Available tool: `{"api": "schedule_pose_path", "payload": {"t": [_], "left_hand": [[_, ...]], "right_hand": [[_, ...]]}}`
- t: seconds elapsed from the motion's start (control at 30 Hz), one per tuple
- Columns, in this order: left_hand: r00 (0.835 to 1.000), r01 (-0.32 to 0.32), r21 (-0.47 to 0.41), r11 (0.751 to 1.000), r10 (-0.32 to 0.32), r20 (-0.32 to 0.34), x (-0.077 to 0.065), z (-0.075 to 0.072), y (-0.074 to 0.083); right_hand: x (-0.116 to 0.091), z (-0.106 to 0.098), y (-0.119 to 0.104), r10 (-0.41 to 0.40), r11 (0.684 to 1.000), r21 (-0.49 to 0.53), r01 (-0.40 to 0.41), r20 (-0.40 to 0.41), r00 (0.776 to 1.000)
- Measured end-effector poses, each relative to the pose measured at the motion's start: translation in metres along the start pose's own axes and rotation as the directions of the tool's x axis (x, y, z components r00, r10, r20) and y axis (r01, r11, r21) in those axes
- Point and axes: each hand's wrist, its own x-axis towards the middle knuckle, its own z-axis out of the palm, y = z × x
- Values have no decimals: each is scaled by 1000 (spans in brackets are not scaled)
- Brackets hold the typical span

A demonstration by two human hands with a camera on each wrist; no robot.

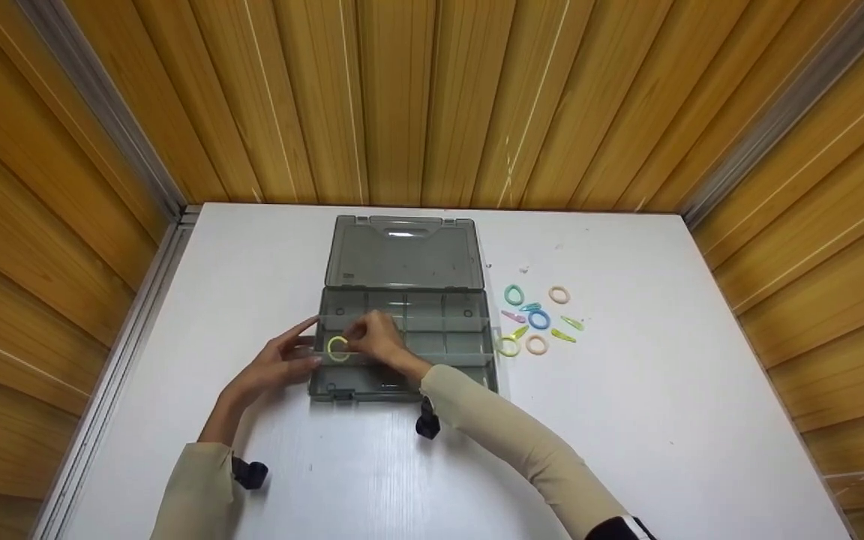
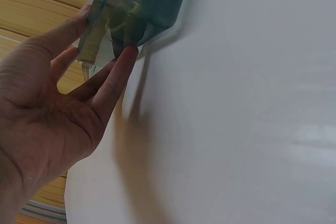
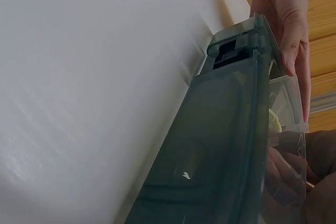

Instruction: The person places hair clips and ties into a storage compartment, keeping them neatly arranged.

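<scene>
A grey translucent storage box point(image 1: 432, 379) lies with its lid point(image 1: 402, 255) raised toward the back. Across its compartments sits a clear plastic tray point(image 1: 447, 322). My right hand point(image 1: 378, 337) is over the tray's left part, pinching a yellow hair tie point(image 1: 337, 358). In the right wrist view that hair tie point(image 3: 274, 121) shows through the tray wall, partly hidden. My left hand point(image 1: 276, 367) touches the left end of the box and tray. Its fingers are fairly straight and spread in the left wrist view, with fingertips point(image 2: 129, 52) against the box.
Right of the box lie loose hair ties, among them a blue one point(image 1: 539, 319), a green one point(image 1: 514, 295) and a peach one point(image 1: 559, 295). Several small hair clips point(image 1: 564, 336) lie among them. A wood-patterned wall point(image 1: 394, 105) stands behind the white table point(image 1: 627, 435).
</scene>
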Motion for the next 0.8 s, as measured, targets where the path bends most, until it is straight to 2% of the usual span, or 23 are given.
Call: {"api": "schedule_pose_path", "payload": {"t": [0.3,0.43,0.63,0.8], "left_hand": [[1000,17,1,1000,-17,-3,-1,1,1],[999,36,-28,999,-36,-7,-2,2,1],[998,56,-17,998,-56,-19,-2,2,1],[998,49,-5,999,-49,-27,-3,3,2]], "right_hand": [[-1,-5,2,-20,999,40,18,50,999],[-3,-16,2,-38,994,103,28,99,994],[-13,-47,4,-64,978,208,32,151,986],[-18,-85,12,-54,978,204,30,112,992]]}}
